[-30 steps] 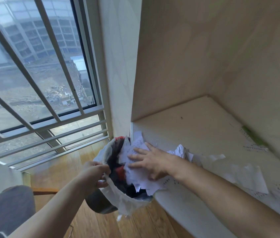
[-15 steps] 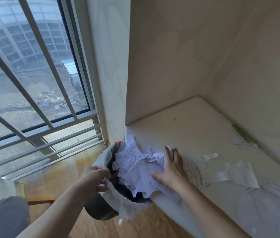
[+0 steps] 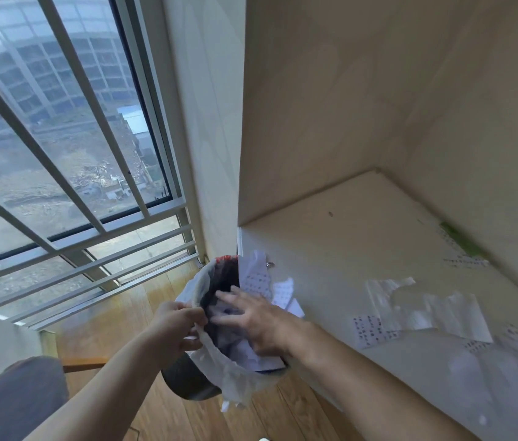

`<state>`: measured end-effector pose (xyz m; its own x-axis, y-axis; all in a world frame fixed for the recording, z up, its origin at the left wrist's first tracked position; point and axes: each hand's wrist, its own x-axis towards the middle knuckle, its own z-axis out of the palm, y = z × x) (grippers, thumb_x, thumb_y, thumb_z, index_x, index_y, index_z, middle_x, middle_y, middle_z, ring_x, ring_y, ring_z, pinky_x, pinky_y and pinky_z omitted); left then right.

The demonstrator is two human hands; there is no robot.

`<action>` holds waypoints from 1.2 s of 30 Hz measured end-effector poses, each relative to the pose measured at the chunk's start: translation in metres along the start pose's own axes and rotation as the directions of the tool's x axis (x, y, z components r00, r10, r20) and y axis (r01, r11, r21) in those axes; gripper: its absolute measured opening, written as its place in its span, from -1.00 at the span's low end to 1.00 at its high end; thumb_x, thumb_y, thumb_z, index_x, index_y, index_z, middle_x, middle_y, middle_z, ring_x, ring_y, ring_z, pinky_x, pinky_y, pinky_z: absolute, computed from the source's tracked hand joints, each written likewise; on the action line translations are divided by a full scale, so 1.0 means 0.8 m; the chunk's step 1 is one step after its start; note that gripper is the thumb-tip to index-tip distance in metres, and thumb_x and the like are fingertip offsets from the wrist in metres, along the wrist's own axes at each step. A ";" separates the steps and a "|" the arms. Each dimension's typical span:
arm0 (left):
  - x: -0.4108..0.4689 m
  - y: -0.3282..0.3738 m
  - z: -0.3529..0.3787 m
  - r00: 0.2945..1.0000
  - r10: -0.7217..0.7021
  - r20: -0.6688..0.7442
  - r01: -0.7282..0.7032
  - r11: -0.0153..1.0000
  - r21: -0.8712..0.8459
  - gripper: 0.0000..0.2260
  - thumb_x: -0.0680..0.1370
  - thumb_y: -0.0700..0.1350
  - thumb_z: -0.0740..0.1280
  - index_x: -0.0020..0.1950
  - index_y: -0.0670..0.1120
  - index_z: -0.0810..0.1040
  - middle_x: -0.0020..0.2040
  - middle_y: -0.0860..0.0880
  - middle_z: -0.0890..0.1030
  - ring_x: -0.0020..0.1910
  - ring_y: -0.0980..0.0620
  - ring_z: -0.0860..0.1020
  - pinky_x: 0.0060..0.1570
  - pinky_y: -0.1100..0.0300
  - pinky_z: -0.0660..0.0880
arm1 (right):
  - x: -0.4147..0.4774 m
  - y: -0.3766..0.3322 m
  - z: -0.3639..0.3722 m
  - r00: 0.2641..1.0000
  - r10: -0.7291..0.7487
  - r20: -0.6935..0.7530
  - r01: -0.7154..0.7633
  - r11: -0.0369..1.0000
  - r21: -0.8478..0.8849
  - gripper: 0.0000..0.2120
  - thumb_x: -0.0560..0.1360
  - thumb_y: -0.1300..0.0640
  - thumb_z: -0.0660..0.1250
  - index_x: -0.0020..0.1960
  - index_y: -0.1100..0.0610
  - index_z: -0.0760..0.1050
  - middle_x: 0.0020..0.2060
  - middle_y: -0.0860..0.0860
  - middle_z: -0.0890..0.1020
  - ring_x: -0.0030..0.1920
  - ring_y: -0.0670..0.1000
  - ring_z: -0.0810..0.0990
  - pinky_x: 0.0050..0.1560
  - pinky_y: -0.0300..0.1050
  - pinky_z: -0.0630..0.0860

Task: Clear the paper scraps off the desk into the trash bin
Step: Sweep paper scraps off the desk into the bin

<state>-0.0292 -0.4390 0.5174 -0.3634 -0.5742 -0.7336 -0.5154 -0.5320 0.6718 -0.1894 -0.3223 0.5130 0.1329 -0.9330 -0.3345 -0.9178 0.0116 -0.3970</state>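
Note:
A dark trash bin point(image 3: 187, 381) lined with a white plastic bag point(image 3: 235, 377) is held tilted against the left edge of the pale desk point(image 3: 362, 243). My left hand point(image 3: 176, 326) is shut on the bag's rim. My right hand point(image 3: 257, 319) lies flat, fingers spread, over the bin's mouth, pressing printed paper scraps point(image 3: 257, 281) that stick out of the bin. More white scraps point(image 3: 426, 310) lie on the desk to the right, with small printed pieces point(image 3: 372, 329) beside them.
Wooden walls enclose the desk at the back and right. A green strip point(image 3: 461, 240) lies along the right wall. A barred window point(image 3: 60, 154) is on the left above a wood floor point(image 3: 124, 307). A grey chair point(image 3: 12, 399) stands at lower left.
My right hand has swept the pile of scraps off the desk edge into the bin and now sits over the bin's mouth. My left hand keeps its hold on the bag rim.

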 end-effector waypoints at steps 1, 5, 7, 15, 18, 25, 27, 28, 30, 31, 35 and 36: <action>0.000 -0.001 -0.001 1.000 -0.006 0.003 0.006 1.000 -0.006 -0.93 0.39 -0.41 0.38 -0.28 -0.29 0.57 -0.45 -0.16 0.53 -0.49 -0.07 0.57 -0.43 0.10 0.55 | -0.007 -0.002 -0.005 0.999 -0.020 -0.033 0.022 0.997 0.079 -0.25 0.42 0.33 0.33 0.49 -0.17 0.22 0.59 -0.06 -0.10 0.58 0.06 -0.17 0.52 0.23 0.00; 0.001 -0.003 -0.001 1.000 -0.010 -0.012 0.009 1.000 -0.005 -0.90 0.39 -0.40 0.40 -0.32 -0.30 0.59 -0.38 -0.20 0.52 -0.44 -0.12 0.59 -0.43 0.09 0.57 | -0.041 0.018 -0.021 0.940 0.221 -0.262 -0.118 0.926 0.359 -0.37 0.46 0.17 0.26 0.49 -0.15 0.24 0.58 -0.15 -0.06 0.57 -0.05 -0.14 0.53 0.01 0.04; 0.001 -0.004 -0.001 1.000 -0.013 -0.021 0.013 1.000 -0.006 -0.92 0.40 -0.40 0.41 -0.29 -0.32 0.59 -0.34 -0.21 0.51 -0.43 -0.12 0.58 -0.41 0.08 0.59 | -0.054 0.029 -0.016 0.907 0.380 -0.179 -0.284 0.869 0.406 -0.36 0.53 0.07 0.23 0.55 -0.12 0.08 0.58 -0.18 -0.13 0.57 -0.05 -0.18 0.53 -0.02 0.02; -0.009 0.001 0.011 1.000 -0.025 -0.012 0.025 0.999 0.025 -0.95 0.42 -0.40 0.39 -0.24 -0.35 0.56 -0.29 -0.22 0.46 -0.38 -0.13 0.54 -0.44 0.12 0.59 | -0.046 0.003 0.030 0.982 0.184 -0.054 -0.165 0.954 0.251 -0.38 0.54 -0.02 0.17 0.54 -0.18 0.03 0.58 -0.16 0.03 0.56 -0.11 -0.12 0.48 0.04 -0.18; -0.011 0.004 0.015 1.000 -0.019 0.002 0.019 1.000 0.024 -0.90 0.43 -0.41 0.37 -0.29 -0.33 0.54 -0.28 -0.21 0.44 -0.39 -0.12 0.52 -0.49 0.15 0.56 | -0.041 0.038 0.007 0.916 0.355 -0.189 -0.279 0.899 0.337 -0.36 0.54 -0.01 0.20 0.56 -0.09 0.03 0.59 -0.08 0.00 0.57 -0.04 -0.08 0.51 -0.05 -0.07; -0.009 0.007 0.015 1.000 0.001 -0.011 0.000 0.999 0.042 -0.91 0.45 -0.39 0.37 -0.27 -0.33 0.55 -0.27 -0.23 0.48 -0.37 -0.13 0.55 -0.44 0.13 0.58 | 0.008 0.052 -0.015 0.928 0.372 -0.014 -0.368 0.923 0.109 -0.38 0.57 -0.03 0.12 0.57 -0.06 -0.02 0.59 -0.08 -0.05 0.58 -0.01 -0.13 0.51 0.18 -0.13; -0.007 0.005 0.012 1.000 -0.002 -0.006 0.002 0.999 0.042 -0.92 0.44 -0.39 0.37 -0.26 -0.33 0.55 -0.27 -0.24 0.50 -0.36 -0.13 0.56 -0.45 0.12 0.57 | -0.002 0.026 0.002 0.979 0.205 0.014 -0.203 0.954 0.221 -0.40 0.57 -0.03 0.13 0.55 -0.14 0.00 0.58 -0.13 0.04 0.57 -0.09 -0.06 0.50 0.08 -0.11; -0.007 0.004 0.012 1.000 -0.001 -0.007 0.001 0.999 0.044 -0.91 0.44 -0.39 0.37 -0.27 -0.33 0.55 -0.27 -0.23 0.51 -0.36 -0.13 0.56 -0.46 0.13 0.56 | -0.012 0.019 0.008 0.984 0.180 -0.013 -0.167 0.937 0.307 -0.40 0.56 -0.03 0.15 0.54 -0.17 0.01 0.58 -0.15 0.06 0.56 -0.13 -0.05 0.49 0.02 -0.08; -0.004 0.002 0.011 1.000 0.004 -0.014 -0.003 0.999 0.042 -0.87 0.43 -0.41 0.38 -0.32 -0.32 0.54 -0.32 -0.21 0.49 -0.41 -0.10 0.55 -0.50 0.15 0.53 | -0.040 0.028 0.009 0.950 0.273 -0.154 -0.190 0.892 0.410 -0.40 0.56 -0.07 0.15 0.54 -0.17 0.02 0.57 -0.17 0.04 0.53 -0.20 -0.08 0.51 -0.03 -0.05; -0.003 0.001 0.010 1.000 0.003 -0.015 -0.002 0.999 0.034 -0.86 0.42 -0.42 0.38 -0.33 -0.32 0.52 -0.35 -0.19 0.47 -0.46 -0.08 0.53 -0.51 0.16 0.52 | -0.058 0.042 0.006 0.892 0.375 -0.252 -0.245 0.870 0.428 -0.40 0.56 -0.08 0.15 0.55 -0.14 0.02 0.58 -0.16 0.02 0.53 -0.19 -0.10 0.53 -0.01 -0.06; 0.002 -0.005 0.011 1.000 -0.007 0.010 0.007 1.000 0.025 -0.89 0.40 -0.43 0.38 -0.31 -0.31 0.54 -0.40 -0.18 0.47 -0.55 -0.03 0.53 -0.50 0.15 0.53 | -0.154 0.142 -0.005 0.434 0.837 -0.333 -0.697 0.547 0.465 -0.39 0.60 -0.12 0.13 0.57 -0.08 -0.02 0.60 -0.03 -0.07 0.58 0.08 -0.12 0.49 0.25 -0.04; 0.002 -0.007 0.012 1.000 -0.009 0.010 0.008 1.000 0.029 -0.90 0.40 -0.42 0.39 -0.31 -0.32 0.55 -0.39 -0.19 0.48 -0.53 -0.04 0.54 -0.49 0.14 0.53 | -0.178 0.163 -0.002 0.335 0.902 -0.273 -0.780 0.428 0.456 -0.39 0.59 -0.17 0.11 0.56 -0.09 -0.02 0.60 -0.02 -0.07 0.58 0.13 -0.11 0.48 0.31 -0.01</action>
<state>-0.0341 -0.4313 0.5111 -0.3667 -0.5632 -0.7405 -0.5409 -0.5186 0.6623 -0.3290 -0.1887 0.5101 -0.8852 -0.4005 -0.2367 -0.3259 0.8969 -0.2990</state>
